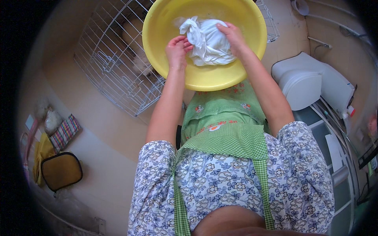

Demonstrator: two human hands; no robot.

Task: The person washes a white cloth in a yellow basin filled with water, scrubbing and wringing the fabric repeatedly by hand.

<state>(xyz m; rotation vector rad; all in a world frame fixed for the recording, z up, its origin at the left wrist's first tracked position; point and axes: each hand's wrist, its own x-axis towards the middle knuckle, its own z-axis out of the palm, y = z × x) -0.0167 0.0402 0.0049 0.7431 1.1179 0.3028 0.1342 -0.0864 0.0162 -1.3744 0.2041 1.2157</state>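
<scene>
A bundled white cloth (211,44), wet-looking and creased, lies in a round yellow plastic basin (212,84) at the top of the view. My right hand (233,37) grips the cloth's right side, thumb on top and the other fingers hidden under or behind it. At the cloth's left edge is my left hand (178,50), fingers curled and slightly apart; whether they pinch the fabric is unclear. Below the basin hangs the green checked apron (224,135) that I wear over a flowered shirt.
A white wire cage (118,65) with a light-furred animal (140,60) inside stands left of the basin. On the right is a white toilet (304,85). A brown pouch (62,171) and a plaid bag (65,132) are at the far left.
</scene>
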